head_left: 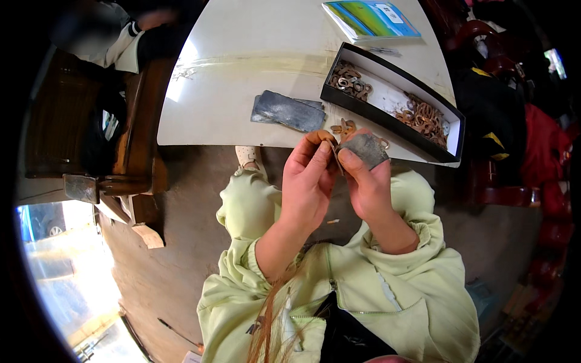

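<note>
My left hand is closed just past the table's near edge, pinching a small rusty brown metal piece that my fingers mostly hide. Close against it, my right hand grips a dark grey sandpaper sheet between thumb and fingers. The two hands meet at the metal piece. Several rusty metal pieces lie on the table right behind my fingers. Left of them rest dark grey sheets, overlapping one another. A long black box with a white inside holds two heaps of rusty metal pieces.
The white table reaches away from me. A colourful booklet lies at its far right. A brown wooden bench stands at left, with another person beyond it. Dark red chairs with clothes stand at right.
</note>
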Tool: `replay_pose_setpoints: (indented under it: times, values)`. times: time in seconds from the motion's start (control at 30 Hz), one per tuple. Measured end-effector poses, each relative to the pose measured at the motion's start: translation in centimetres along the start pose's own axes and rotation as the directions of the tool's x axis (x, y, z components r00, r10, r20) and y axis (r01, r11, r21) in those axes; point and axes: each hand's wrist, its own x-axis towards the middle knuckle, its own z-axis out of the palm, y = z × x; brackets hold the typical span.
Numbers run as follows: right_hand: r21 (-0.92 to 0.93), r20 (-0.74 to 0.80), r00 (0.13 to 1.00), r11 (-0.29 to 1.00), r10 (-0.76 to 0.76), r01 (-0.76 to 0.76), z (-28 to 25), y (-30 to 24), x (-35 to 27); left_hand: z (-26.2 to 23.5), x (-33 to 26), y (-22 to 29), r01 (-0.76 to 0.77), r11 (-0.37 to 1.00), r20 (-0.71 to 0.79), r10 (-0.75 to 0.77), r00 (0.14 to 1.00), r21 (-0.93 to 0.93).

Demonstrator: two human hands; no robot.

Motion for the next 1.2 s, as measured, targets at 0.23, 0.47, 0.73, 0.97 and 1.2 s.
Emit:
replay_pose_setpoints:
  times: [0.23, 0.47, 0.73, 0.97, 1.2]
  values:
    - [-0.067, -0.007, 0.998, 0.996, -0.061, 0.06, 0.7, 1.1, -0.2, 0.4, -0.1, 0.6, -0.016, 1.0, -0.099, 0.018, 0.995, 0.021]
    - [-0.029, -0.044, 0.995, 0.995, -0.092, 0.091, 1.0, 1.3, 0.0, 0.5, -0.4, -0.3, -0.068, 0.992, -0.087, 0.077, 0.993, 0.11]
    - [0.042, -0.052, 0.989, 0.989, -0.141, 0.144, 1.4, 1.3, -0.1, 0.9, -0.5, -0.1, -0.08, 0.992, -0.052, 0.085, 0.995, 0.099]
    - [0.059, -0.001, 0.994, 0.992, -0.108, 0.107, 0.9, 1.4, -0.3, 1.2, -0.4, 0.4, -0.001, 0.998, -0.065, -0.003, 0.998, -0.066]
    - [-0.096, -0.057, 0.979, 0.977, -0.195, 0.189, 1.0, 1.9, -0.6, 1.3, -0.7, -0.4, -0.023, 0.999, -0.135, 0.026, 0.99, 0.03]
